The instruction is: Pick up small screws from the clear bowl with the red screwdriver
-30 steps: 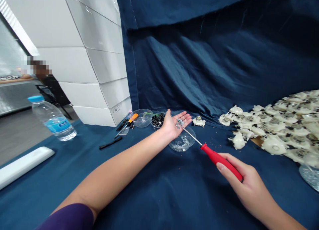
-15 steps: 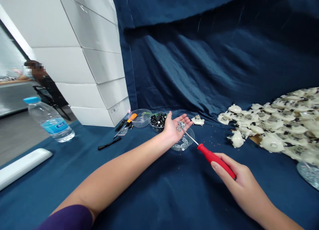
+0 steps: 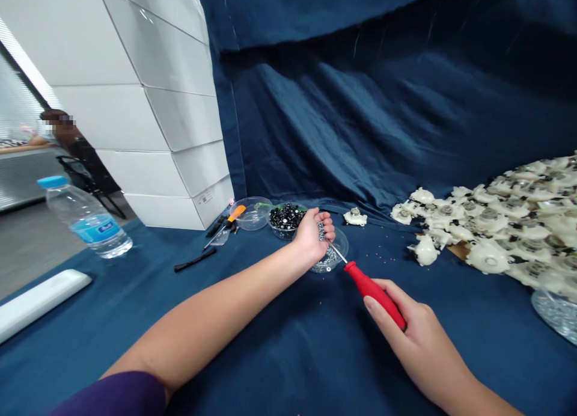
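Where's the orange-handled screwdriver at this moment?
In the head view, the orange-handled screwdriver lies left of centre on the blue cloth, beside a clear plastic bowl, below the white boxes and left of the person's left hand.

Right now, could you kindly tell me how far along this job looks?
Little looks done: one cream plastic part sits apart from the rest. In hand: the left hand closes on small metal screws, and the right hand holds a red-handled screwdriver. Remaining: the large heap of cream plastic parts.
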Demonstrator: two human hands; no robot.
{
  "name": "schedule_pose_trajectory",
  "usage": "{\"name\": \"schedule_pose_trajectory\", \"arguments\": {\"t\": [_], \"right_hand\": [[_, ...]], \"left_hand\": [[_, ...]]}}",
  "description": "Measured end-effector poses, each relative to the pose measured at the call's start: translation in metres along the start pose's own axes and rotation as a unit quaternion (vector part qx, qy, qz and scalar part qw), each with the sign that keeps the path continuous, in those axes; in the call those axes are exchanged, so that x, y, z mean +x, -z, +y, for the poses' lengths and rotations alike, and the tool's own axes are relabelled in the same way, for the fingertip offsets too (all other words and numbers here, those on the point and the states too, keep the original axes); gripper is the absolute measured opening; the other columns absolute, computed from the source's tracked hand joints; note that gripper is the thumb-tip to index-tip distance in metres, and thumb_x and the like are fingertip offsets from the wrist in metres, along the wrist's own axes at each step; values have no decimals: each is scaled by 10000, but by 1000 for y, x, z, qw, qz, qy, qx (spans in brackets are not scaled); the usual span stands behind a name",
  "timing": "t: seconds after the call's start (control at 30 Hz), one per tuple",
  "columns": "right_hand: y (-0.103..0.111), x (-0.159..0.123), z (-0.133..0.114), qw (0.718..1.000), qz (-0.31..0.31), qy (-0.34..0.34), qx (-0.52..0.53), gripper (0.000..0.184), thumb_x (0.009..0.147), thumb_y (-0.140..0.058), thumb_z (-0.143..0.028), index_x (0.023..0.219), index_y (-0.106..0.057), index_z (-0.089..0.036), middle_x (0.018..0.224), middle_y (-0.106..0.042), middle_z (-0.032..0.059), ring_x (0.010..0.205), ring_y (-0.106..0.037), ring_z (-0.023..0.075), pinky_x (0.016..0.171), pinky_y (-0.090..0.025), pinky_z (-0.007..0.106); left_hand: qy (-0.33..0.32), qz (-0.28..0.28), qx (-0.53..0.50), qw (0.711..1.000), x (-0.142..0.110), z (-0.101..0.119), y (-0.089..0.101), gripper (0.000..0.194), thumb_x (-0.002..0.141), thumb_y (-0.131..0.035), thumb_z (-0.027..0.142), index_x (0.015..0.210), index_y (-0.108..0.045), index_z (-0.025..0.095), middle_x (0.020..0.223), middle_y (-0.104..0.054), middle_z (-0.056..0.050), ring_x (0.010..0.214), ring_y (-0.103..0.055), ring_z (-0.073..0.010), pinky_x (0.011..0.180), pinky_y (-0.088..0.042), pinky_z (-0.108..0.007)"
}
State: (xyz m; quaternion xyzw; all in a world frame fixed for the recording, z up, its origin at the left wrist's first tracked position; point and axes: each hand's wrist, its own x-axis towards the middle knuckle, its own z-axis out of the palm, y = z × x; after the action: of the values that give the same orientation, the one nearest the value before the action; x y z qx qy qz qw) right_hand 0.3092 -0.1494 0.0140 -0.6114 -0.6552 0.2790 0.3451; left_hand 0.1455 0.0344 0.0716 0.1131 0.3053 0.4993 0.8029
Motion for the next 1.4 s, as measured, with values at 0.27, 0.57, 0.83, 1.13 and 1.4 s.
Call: {"name": "schedule_pose_trajectory", "arguments": {"t": [0.27, 0.57, 0.83, 1.13, 1.4], "right_hand": [[-4, 2, -25, 999, 12, -17, 37, 502, 1091, -500, -652, 1318, -678, -241, 755, -638, -26, 633, -562, 200, 610, -412, 304], [-15, 14, -35, 997, 35, -28, 70, 552, 1076, -532, -670, 1351, -698, -221, 786, -639, -23, 690, -545, 200, 627, -413, 292], [-27, 14, -51, 994, 44, -16, 95, 486, 1087, -518, -644, 1267, -716, -237, 782, -640, -21, 685, -549, 203, 652, -406, 304], [-40, 12, -36, 990, 43, -30, 131, 490, 1089, -526, -657, 1243, -691, -221, 778, -593, -34, 684, -512, 191, 661, -376, 308], [-42, 12, -30, 987, 44, -40, 149, 510, 1078, -542, -673, 1241, -701, -217, 799, -589, -35, 706, -504, 185, 673, -370, 307]], "left_hand": [[12, -21, -49, 999, -3, 13, -7, 362, 1105, -428, 240, 747, -453, 194, 575, -333, 91, 329, -282, -38, 315, -129, -156], [40, -25, -72, 996, -6, 13, -6, 394, 1063, -467, 219, 677, -385, 212, 527, -261, 102, 305, -230, -47, 301, -110, -163], [40, -66, -83, 994, -14, 21, -7, 489, 1077, -465, 242, 629, -269, 239, 465, -188, 98, 287, -211, -67, 304, -99, -192], [56, -68, -62, 994, -12, 18, -6, 531, 1086, -464, 219, 625, -204, 251, 468, -157, 89, 307, -175, -84, 315, -77, -212], [52, -54, -53, 996, -8, 12, -6, 536, 1161, -402, 283, 648, -252, 235, 498, -173, 99, 307, -195, -73, 321, -98, -192]]}}
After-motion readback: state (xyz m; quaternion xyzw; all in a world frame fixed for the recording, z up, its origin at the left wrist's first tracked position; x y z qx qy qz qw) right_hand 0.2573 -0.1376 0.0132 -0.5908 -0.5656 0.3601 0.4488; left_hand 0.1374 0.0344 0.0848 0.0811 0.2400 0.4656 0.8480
